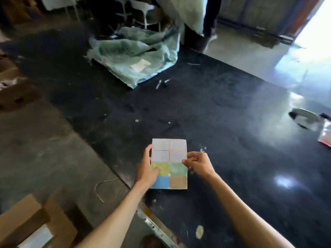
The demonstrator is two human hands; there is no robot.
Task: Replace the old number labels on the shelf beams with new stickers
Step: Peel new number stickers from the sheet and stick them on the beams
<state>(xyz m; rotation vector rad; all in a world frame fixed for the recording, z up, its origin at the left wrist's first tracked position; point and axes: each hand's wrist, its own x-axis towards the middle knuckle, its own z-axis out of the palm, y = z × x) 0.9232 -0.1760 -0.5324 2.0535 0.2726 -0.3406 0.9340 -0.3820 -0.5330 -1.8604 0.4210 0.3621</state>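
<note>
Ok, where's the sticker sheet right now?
In the head view, the sticker sheet is low centre, held over the dark floor: left hand on its left edge, right hand pinching its right edge.

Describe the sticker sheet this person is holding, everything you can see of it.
The sticker sheet is a white rectangular card, held upright in portrait over the dark floor. It shows eight rounded rectangles in two columns: the upper four look pale or whitish, the lower four are yellow-green, green, blue and brown. The picture is too blurred to read any print. The left hand grips its left edge with the thumb across the yellow-green patch; the right hand pinches the right edge around mid-height. The sheet looks flat and uncreased.
</note>
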